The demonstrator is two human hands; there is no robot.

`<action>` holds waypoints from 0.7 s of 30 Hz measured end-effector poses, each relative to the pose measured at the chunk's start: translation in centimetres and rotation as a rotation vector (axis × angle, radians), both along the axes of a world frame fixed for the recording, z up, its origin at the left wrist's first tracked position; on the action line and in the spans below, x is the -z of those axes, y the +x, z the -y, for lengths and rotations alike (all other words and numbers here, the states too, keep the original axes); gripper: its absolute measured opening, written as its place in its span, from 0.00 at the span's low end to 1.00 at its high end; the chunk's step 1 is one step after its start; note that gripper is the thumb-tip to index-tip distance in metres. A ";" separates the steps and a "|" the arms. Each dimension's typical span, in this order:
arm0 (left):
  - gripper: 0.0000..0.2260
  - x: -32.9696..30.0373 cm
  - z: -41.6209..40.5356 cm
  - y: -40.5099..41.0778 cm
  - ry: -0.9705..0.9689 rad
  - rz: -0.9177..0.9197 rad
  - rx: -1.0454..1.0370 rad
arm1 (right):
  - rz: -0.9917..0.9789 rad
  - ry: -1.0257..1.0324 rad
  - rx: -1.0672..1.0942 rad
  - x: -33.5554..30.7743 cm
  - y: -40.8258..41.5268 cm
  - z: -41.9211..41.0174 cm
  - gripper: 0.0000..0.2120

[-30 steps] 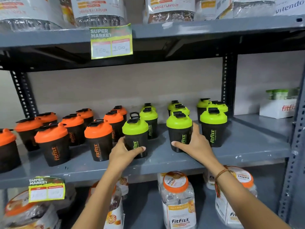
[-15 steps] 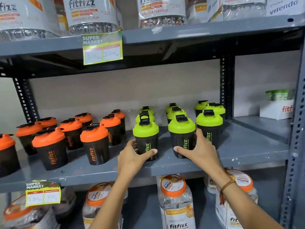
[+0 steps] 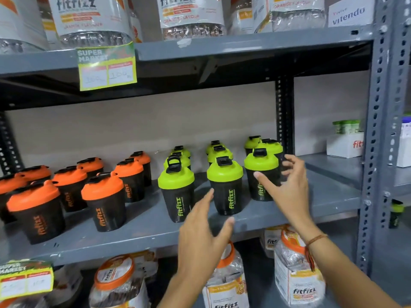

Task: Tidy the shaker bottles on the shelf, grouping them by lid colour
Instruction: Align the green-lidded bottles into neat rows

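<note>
Your left hand (image 3: 203, 238) hangs in front of the grey painted metal shelf (image 3: 138, 232), fingers spread and empty, its fingertips close to the base of the middle front green-lidded shaker (image 3: 225, 185) but not gripping it. Your right hand (image 3: 283, 185) is also spread wide and holds nothing; it sits just in front of the right front green-lidded shaker (image 3: 260, 174), partly covering its dark body, and motion blur makes it unclear whether the fingers touch it. A braided orange thread bracelet (image 3: 313, 243) circles your right wrist.

The shaker bottles are tapered black plastic cups with smooth domed lids and black flip caps. The orange-lidded shakers (image 3: 103, 201) stand clustered on the left half of the shelf. The lime-green-lidded shakers (image 3: 175, 190) stand on the right half in three rows running front to back; all are upright. A clear gap of bare shelf separates the two colour groups.

Above, clear plastic jars with white printed labels (image 3: 89, 18) line the upper shelf, and a green and yellow paper price tag (image 3: 106, 65) hangs from its edge. Below are transparent jars with orange lids (image 3: 293, 274).
</note>
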State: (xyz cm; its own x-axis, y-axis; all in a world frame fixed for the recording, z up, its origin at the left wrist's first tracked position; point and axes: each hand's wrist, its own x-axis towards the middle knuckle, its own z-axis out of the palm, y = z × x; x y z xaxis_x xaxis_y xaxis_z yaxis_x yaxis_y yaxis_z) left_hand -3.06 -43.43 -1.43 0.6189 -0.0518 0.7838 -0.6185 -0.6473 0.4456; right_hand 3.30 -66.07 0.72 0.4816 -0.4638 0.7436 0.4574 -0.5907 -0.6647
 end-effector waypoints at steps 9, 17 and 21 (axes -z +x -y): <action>0.37 -2.2 3.5 5.8 -0.123 -0.503 0.003 | -0.527 -0.122 -0.263 -0.9 3.5 4.7 0.43; 0.38 -2.2 4.6 6.8 -0.147 -0.473 -0.062 | -0.500 -0.013 -0.575 -1.4 2.7 9.5 0.39; 0.40 -2.3 5.0 7.0 -0.128 -0.472 -0.067 | -0.513 0.024 -0.634 -1.2 2.9 10.6 0.40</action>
